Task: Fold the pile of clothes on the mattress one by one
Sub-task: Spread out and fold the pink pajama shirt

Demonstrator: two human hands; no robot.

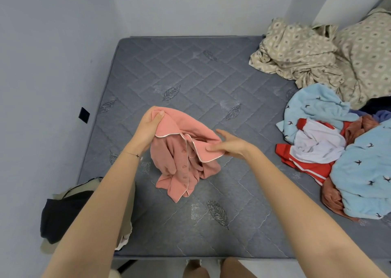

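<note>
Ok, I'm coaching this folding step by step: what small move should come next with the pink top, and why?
Probably draw the two hands apart to spread the pink top flat on the mattress. The left hand grips one bunched end, the right hand pinches its piped edge, and the rest hangs crumpled.

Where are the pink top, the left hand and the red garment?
pink top (183, 159): head view, button placket.
left hand (146, 127): head view, middle of hand.
red garment (305, 167): head view, lower red panel.
</note>
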